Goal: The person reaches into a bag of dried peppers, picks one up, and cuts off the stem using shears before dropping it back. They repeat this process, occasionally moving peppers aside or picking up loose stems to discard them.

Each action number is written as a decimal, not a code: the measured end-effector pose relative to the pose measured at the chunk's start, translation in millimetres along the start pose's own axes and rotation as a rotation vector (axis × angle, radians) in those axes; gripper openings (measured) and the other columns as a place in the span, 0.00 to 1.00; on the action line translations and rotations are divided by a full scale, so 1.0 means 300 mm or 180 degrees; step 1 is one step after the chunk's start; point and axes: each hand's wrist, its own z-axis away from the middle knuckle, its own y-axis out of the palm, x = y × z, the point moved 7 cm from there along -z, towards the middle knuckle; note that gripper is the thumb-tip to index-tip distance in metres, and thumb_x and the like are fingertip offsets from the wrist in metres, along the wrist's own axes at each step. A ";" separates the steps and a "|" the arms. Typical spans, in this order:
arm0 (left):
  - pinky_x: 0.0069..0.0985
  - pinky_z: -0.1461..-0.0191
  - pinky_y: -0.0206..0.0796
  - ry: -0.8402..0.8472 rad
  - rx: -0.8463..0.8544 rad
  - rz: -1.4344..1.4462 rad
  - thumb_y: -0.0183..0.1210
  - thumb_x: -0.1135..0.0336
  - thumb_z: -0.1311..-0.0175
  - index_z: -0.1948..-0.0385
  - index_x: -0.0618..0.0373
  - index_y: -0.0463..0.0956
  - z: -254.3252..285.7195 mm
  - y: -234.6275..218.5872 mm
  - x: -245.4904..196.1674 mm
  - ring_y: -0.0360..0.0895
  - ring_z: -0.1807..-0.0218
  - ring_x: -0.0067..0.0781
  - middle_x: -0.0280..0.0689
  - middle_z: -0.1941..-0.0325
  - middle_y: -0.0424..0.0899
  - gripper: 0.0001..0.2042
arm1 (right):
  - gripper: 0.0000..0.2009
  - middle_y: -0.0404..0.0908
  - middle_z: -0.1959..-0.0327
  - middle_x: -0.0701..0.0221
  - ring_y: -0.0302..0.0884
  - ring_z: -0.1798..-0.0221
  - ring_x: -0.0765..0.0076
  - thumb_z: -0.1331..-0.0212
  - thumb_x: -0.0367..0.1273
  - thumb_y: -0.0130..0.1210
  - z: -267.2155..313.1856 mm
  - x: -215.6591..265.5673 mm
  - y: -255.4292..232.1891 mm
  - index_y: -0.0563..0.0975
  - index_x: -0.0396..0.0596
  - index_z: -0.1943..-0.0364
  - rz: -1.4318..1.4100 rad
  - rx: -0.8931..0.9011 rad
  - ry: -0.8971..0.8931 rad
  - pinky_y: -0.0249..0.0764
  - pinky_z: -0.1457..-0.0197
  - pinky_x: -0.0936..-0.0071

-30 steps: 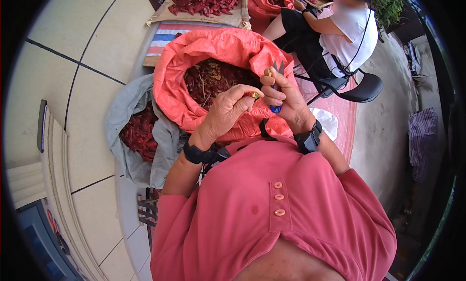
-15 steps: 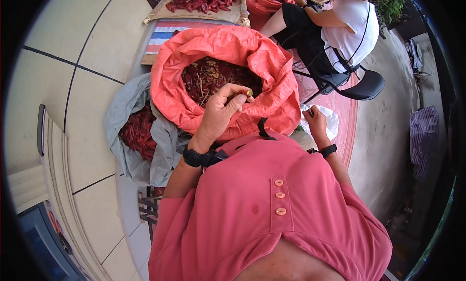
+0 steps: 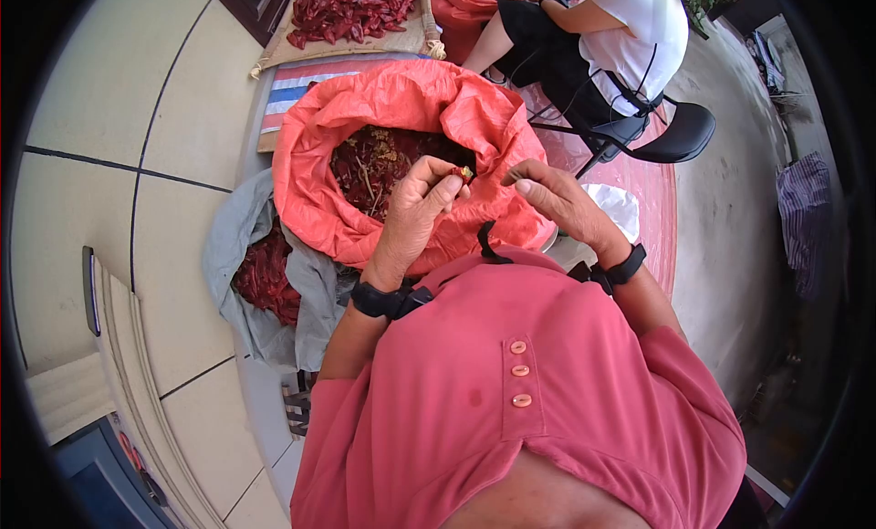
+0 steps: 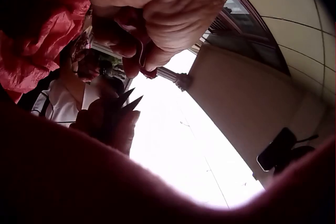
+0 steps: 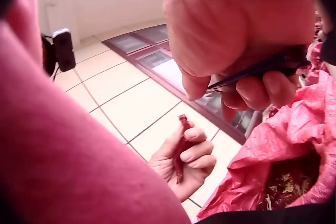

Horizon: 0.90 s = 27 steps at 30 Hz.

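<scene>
My left hand [image 3: 408, 217] pinches a dried red chili pepper [image 5: 180, 155] over the red sack [image 3: 306, 187], its stem end pointing up out of the fingers. To its right my right hand [image 3: 570, 208] grips blue-handled scissors [image 5: 252, 70]. In the left wrist view the scissor blades [image 4: 128, 101] stand slightly apart, pointing up toward the chili's end, with a gap between. Within the sack lies a heap of chili bits and stems [image 3: 365, 168].
A grey sack [image 3: 235, 220] holding red chilies [image 3: 269, 278] stands at the left. Chilies are heaped on a woven tray [image 3: 301, 54] beyond a striped sheet [image 3: 283, 95]. Another person [image 3: 639, 27] sits on a black chair [image 3: 684, 132]. A white bag [image 3: 620, 205] lies at the right.
My right hand swung out right toward the white bag, then came back beside my left hand. The small tan piece held with the scissors earlier no longer shows. The left hand keeps its chili.
</scene>
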 end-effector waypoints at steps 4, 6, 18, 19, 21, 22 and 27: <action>0.10 0.70 0.58 0.0115 -0.0175 0.0172 0.55 0.65 0.31 0.61 0.57 0.73 -0.008 -0.008 0.003 0.64 0.74 0.08 0.28 0.69 0.79 0.06 | 0.21 0.78 0.64 0.63 0.77 0.59 0.64 0.33 0.44 0.50 -0.053 0.101 0.063 0.74 0.37 0.53 0.0141 0.0277 -0.0524 0.72 0.54 0.69; 0.09 0.70 0.58 0.0151 -0.0170 0.0170 0.55 0.66 0.31 0.61 0.57 0.73 -0.002 -0.011 0.004 0.63 0.74 0.08 0.27 0.70 0.78 0.06 | 0.21 0.78 0.63 0.60 0.78 0.58 0.61 0.34 0.44 0.51 -0.064 0.121 0.081 0.74 0.37 0.54 0.0283 0.0378 -0.0508 0.72 0.54 0.68; 0.10 0.64 0.62 0.0166 -0.0194 -0.0070 0.56 0.70 0.33 0.59 0.59 0.73 0.039 -0.023 -0.002 0.67 0.69 0.09 0.26 0.67 0.77 0.05 | 0.21 0.79 0.62 0.58 0.79 0.58 0.55 0.38 0.44 0.55 -0.067 0.119 0.131 0.75 0.38 0.55 0.0615 0.0322 -0.0559 0.73 0.56 0.67; 0.11 0.63 0.62 0.0142 -0.0202 -0.0121 0.56 0.70 0.33 0.59 0.59 0.73 0.043 -0.021 -0.003 0.67 0.69 0.10 0.26 0.66 0.77 0.06 | 0.21 0.79 0.62 0.58 0.79 0.58 0.55 0.38 0.44 0.56 -0.064 0.120 0.130 0.75 0.38 0.55 0.0717 0.0237 -0.0649 0.73 0.56 0.66; 0.11 0.62 0.64 0.0269 -0.0215 -0.0306 0.56 0.70 0.33 0.59 0.59 0.73 0.049 -0.016 -0.012 0.69 0.67 0.10 0.27 0.66 0.77 0.06 | 0.20 0.79 0.62 0.58 0.79 0.58 0.54 0.39 0.44 0.56 -0.052 0.144 0.125 0.76 0.39 0.55 0.1080 0.0102 -0.0714 0.74 0.57 0.66; 0.11 0.61 0.64 0.0337 -0.0220 -0.0401 0.56 0.70 0.33 0.59 0.59 0.73 0.051 -0.013 -0.018 0.69 0.66 0.10 0.27 0.66 0.77 0.06 | 0.20 0.79 0.62 0.59 0.79 0.58 0.53 0.39 0.44 0.57 -0.045 0.155 0.122 0.76 0.39 0.55 0.1263 0.0031 -0.0751 0.74 0.57 0.65; 0.15 0.59 0.67 0.0355 -0.0256 -0.0679 0.55 0.71 0.33 0.61 0.61 0.73 0.063 -0.022 -0.007 0.73 0.63 0.13 0.29 0.66 0.78 0.05 | 0.20 0.79 0.63 0.59 0.80 0.60 0.54 0.40 0.44 0.57 -0.021 0.170 0.121 0.76 0.40 0.55 0.1484 -0.0073 -0.0698 0.74 0.58 0.65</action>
